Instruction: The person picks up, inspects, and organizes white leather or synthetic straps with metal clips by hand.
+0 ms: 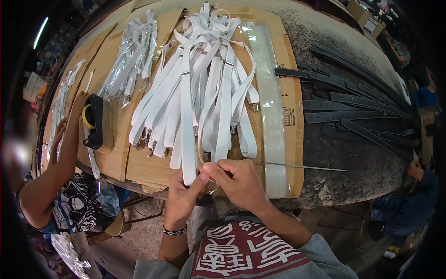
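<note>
Grips a white strap [188,153] at lower centre with the left hand [185,193], thumb and fingers closed about its near end. Pinches narrowly with the right hand [239,182], just beside the left thumb, on what seems a thin strap edge; cannot be told for certain. Looks like close finger work on one strap, reaching up into the pile [209,69] on cardboard [134,167] at upper centre. Probably calls next for a steady left hold and a small right-fingertip move, without tugging the clips [150,152]. Offers little to read: large white characters on the maroon shirt front [232,266], bottom centre, too stylised to make out; small dark print [289,116] on the cardboard, right of centre, illegible; likewise a label [373,23] at upper right. Shows no readable brand.
</note>
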Demonstrator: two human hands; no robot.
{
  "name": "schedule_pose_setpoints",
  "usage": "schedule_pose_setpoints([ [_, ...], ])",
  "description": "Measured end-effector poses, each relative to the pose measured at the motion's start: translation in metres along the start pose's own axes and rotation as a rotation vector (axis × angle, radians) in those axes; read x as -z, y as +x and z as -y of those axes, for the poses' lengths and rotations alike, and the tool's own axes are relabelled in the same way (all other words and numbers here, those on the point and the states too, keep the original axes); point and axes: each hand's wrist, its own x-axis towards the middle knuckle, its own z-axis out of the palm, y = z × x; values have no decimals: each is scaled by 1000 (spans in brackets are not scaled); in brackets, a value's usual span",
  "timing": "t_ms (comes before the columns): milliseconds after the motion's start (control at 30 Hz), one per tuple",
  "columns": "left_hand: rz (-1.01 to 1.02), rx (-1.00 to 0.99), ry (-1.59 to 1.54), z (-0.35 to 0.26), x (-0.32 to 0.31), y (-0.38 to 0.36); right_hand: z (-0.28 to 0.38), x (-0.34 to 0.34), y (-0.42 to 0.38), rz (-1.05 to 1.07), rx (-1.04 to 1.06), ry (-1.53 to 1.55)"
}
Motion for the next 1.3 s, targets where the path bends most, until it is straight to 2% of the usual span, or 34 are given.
schedule_pose_setpoints([
  [133, -46, -89, -2, -4, -13, 1, 0, -2, 1, -42, 15, 34],
  [267, 1, -41, 21, -3, -5, 0, -3, -1, 0, 1, -50, 106],
  [333, -57, -7, 31, -3, -1, 0, 3, -1, -3, 27, -8, 163],
  [433, -78, -66, -36, 9, 2, 2, -4, -1, -5, 138, -58, 279],
  [533, -117, -22, -12, 14, 9, 1, -3, 1, -5, 187, -99, 188],
  [633, -63, -63, -73, 0, 5, 2, -4, -1, -4, 217, -221, 287],
  [733, -152, -85, -41, -6, 2, 1, 3, 1, -4, 265, -180, 448],
  [833, -81, -21, -96, -6, 10, 2, 5, -1, -8, 182, -164, 529],
  [933, -133, -63, 12, -15, -1, 3, 1, -3, -10, 116, -140, 525],
  [1033, -214, 51, -181, -17, 0, 2, 2, 2, -11, 106, -149, 490],
  [1133, -143, -14, -373, -22, 9, 6, -1, 2, -14, 75, -94, 422],
  [1300, -251, -267, -20, -39, 21, 9, -2, 2, -17, 75, -44, 376],
])
